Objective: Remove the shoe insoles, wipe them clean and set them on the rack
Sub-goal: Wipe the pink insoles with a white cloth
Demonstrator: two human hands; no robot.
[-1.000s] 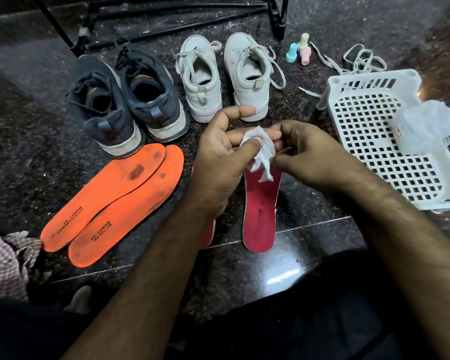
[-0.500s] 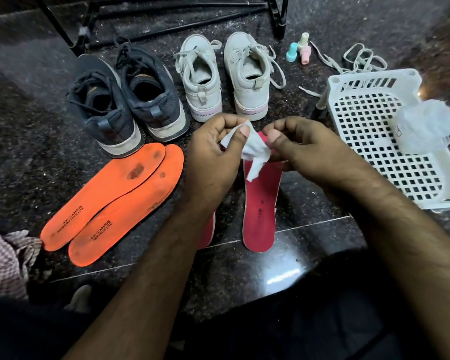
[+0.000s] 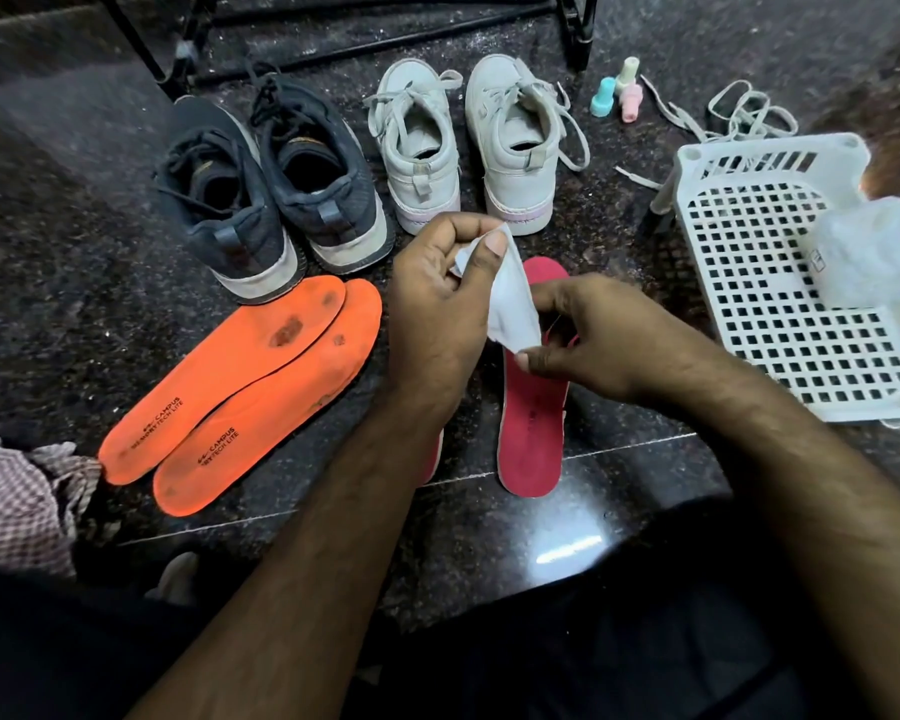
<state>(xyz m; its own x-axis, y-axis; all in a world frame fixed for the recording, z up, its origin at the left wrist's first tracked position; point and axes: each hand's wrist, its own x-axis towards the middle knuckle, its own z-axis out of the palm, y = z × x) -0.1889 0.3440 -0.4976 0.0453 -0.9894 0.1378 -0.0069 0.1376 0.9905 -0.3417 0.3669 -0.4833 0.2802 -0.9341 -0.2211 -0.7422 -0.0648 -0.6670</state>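
Observation:
A small white wipe [image 3: 510, 304] is stretched between both hands above the floor. My left hand [image 3: 437, 309] pinches its upper end with thumb and fingers. My right hand [image 3: 593, 345] pinches its lower end. Under them a red insole [image 3: 531, 433] lies flat on the dark floor; a second red insole [image 3: 434, 459] is mostly hidden beneath my left forearm. Two orange insoles [image 3: 240, 387] with dirty patches lie side by side at the left. The white perforated rack [image 3: 780, 314] sits at the right.
Dark sneakers [image 3: 266, 200] and white sneakers [image 3: 468, 148] stand behind the insoles. A wad of white wipes [image 3: 868, 252] rests on the rack. Loose laces [image 3: 728, 111], three small pastel bottles [image 3: 619, 90], a black metal frame [image 3: 333, 23] and a checked cloth [image 3: 17, 501] lie around.
My hands have pulled the crumpled wipe open. The right hand moved down to its lower end, and the left hand kept the upper end.

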